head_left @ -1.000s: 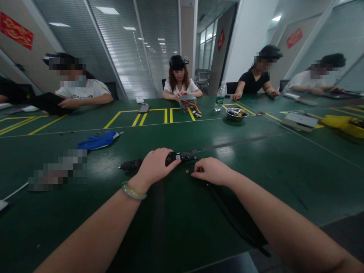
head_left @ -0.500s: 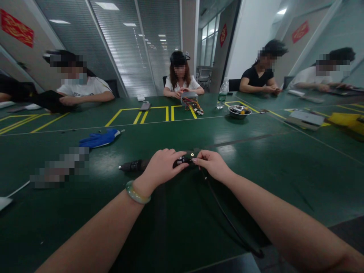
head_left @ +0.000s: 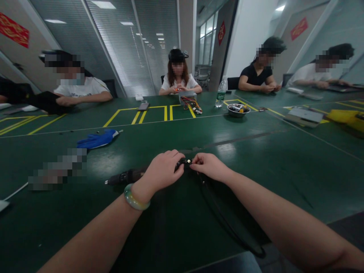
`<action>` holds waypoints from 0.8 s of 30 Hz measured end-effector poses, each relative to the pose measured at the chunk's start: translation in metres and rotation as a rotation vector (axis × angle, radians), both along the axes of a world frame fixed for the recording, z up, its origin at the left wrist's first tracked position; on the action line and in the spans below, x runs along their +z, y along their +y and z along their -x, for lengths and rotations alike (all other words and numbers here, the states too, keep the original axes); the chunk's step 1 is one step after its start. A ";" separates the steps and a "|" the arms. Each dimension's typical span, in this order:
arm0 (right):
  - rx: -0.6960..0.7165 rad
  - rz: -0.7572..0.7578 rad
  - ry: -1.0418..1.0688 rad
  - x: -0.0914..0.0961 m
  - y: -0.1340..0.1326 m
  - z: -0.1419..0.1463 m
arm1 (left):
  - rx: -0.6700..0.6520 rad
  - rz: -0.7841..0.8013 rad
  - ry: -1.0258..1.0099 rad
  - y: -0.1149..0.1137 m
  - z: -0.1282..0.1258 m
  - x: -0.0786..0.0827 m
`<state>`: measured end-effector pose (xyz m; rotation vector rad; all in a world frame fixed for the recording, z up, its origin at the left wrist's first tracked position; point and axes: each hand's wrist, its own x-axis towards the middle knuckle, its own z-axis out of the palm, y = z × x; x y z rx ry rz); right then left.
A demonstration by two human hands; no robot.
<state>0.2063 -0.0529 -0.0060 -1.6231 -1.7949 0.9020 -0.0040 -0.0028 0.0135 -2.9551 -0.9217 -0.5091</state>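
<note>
A long dark power tool (head_left: 125,177) with a tapered metal tip lies across the green table, its tip to the left. My left hand (head_left: 162,172), with a jade bangle at the wrist, is closed around its rear part. Just right of it, my right hand (head_left: 210,165) pinches the end of a black cable (head_left: 224,218) at the tool's rear end. A small bright square spot shows between the two hands. Whether cable and tool are joined is hidden by my fingers. From my right hand the cable loops down towards the table's front edge.
A blue glove (head_left: 98,139) lies at left, behind a blurred-out item (head_left: 58,170). Further back stand a metal bowl (head_left: 238,110) of small parts, a water bottle (head_left: 221,93) and a grey box (head_left: 186,98) with coloured wires. Several people sit around the table (head_left: 284,170).
The tool's tip has shifted left and slightly down. My right hand has moved slightly down and left, and both hands remain close together at the tool's rear.
</note>
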 end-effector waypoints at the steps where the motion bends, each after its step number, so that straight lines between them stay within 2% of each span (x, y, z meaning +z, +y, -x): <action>1: 0.006 0.013 0.014 0.000 0.000 0.000 | 0.005 -0.001 -0.001 -0.002 -0.002 -0.001; 5: 0.007 0.030 0.029 0.001 -0.002 0.003 | -0.001 0.005 0.002 -0.001 -0.005 -0.006; 8: -0.007 -0.011 0.013 0.001 -0.004 0.004 | -0.031 0.021 -0.003 0.003 -0.004 -0.007; 14: -0.043 -0.101 -0.126 0.005 -0.005 0.004 | -0.033 0.052 0.003 0.005 -0.003 -0.006; 20: -0.035 -0.077 -0.158 0.008 -0.006 0.005 | -0.089 0.068 0.013 0.005 -0.002 -0.006; 24: -0.011 -0.092 -0.171 0.008 -0.006 0.004 | -0.075 0.045 0.021 0.005 -0.004 -0.006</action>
